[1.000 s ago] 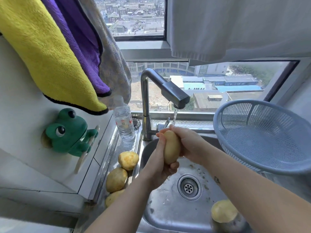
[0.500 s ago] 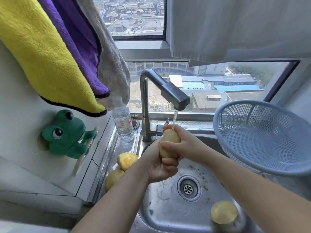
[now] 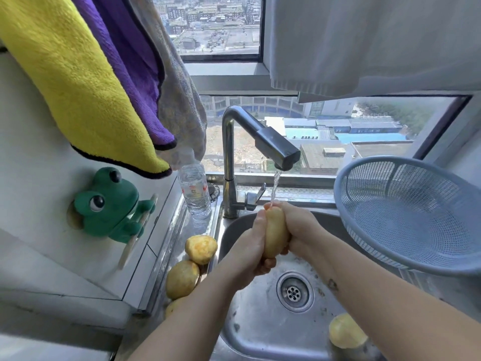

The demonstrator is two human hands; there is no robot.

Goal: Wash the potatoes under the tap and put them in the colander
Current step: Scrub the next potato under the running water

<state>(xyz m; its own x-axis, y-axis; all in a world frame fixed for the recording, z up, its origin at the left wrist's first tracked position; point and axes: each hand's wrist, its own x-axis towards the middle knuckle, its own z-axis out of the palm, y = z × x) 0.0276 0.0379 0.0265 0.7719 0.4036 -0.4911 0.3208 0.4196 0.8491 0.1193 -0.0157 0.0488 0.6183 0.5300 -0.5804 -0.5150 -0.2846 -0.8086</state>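
Both hands meet over the sink (image 3: 255, 329), dead centre of our view. L hand (image 3: 248, 256) cups the potato (image 3: 276, 233) from 7 o'clock, fingers curled under its lower end. R hand (image 3: 300, 229) grips it from 3 o'clock, fingers wrapped behind. Potato stands upright, top end touching the water stream (image 3: 274, 188) from the tap (image 3: 276, 149) at 12 o'clock.

Vs half a sec ago, R fingers no longer cross the front, so the long pale face now shows. It looks like we've turned it mid-scrub. We judge rinsing isn't done yet.

Colander (image 3: 416, 217) sits at 3 o'clock, w/ no potato showing in it, so most of the task remains. Three more potatoes (image 3: 201, 249) wait on the ledge (image 3: 179, 227) at 8 o'clock, & a stray potato (image 3: 346, 332) lies at 5 o'clock in the sink's corner.
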